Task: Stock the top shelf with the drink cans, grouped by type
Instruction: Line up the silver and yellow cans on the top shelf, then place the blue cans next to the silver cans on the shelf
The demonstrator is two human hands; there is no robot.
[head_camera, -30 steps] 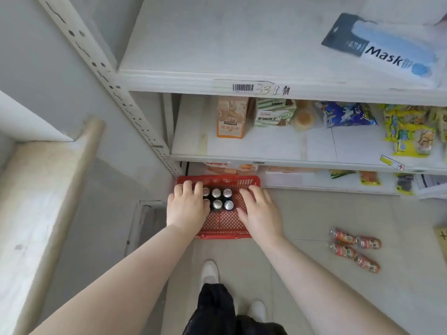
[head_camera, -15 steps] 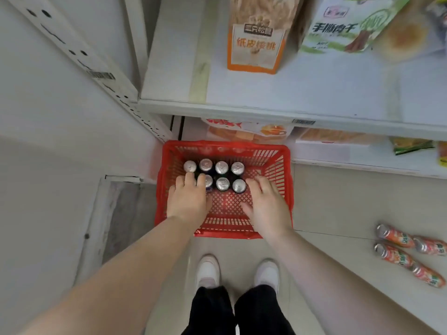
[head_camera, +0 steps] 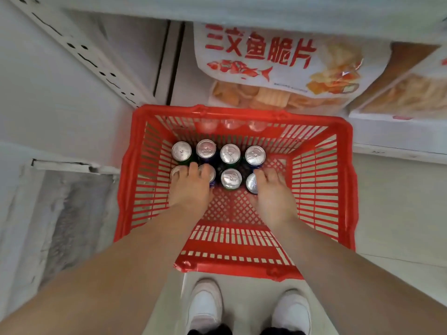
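From where I stand, the person is bent right over a red basket (head_camera: 242, 112) set on the floor (head_camera: 399, 213) against the foot of the shelving, which puts the stock within easy reach of both arms. The cans (head_camera: 230, 153) are all inside it, upright and packed tight in the far-left corner: 8 of them, in 2 rows of 4. Standing them lid-up, I'd guess, keeps them steady and easy to lift out by the top. Green shows on some sides and dark blue on others, so there look to be 2 types (too little of each side shows for a count per type). The left hand (head_camera: 191, 189) lies over the 2 nearest cans on the left, the right hand (head_camera: 273, 197) against the nearest can on the right; I cannot tell whether either has closed on one. Behind the basket lies 1 large snack bag (head_camera: 278, 64). The top shelf is out of sight, so stocking has barely begun.
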